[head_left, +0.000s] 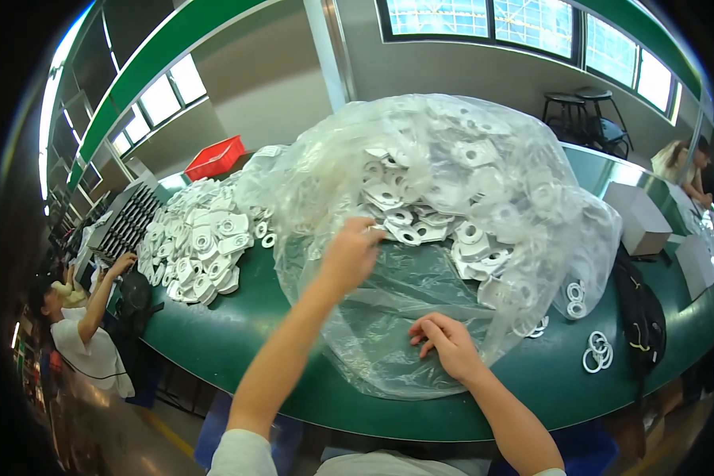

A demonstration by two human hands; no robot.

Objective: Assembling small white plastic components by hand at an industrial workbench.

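Observation:
A big clear plastic bag (325, 170) lies spread on the green table in front of me, heaped with white plastic parts (472, 234) that have round holes. At the bag's opening, my left hand (351, 252) reaches to the near edge of the heap. Its fingers look apart, with the tips by the white parts; slight blur hides whether they touch one. My right hand (450, 345) rests on the flat front of the bag. Its fingers are loosely bent and apart, with nothing in them.
A loose pile of similar white parts (202, 246) lies to the left, with a red bin (216, 157) behind it. White rings (598, 352), a black bag (641, 313) and a white box (636, 218) are on the right. Another person (87, 341) works at the far left.

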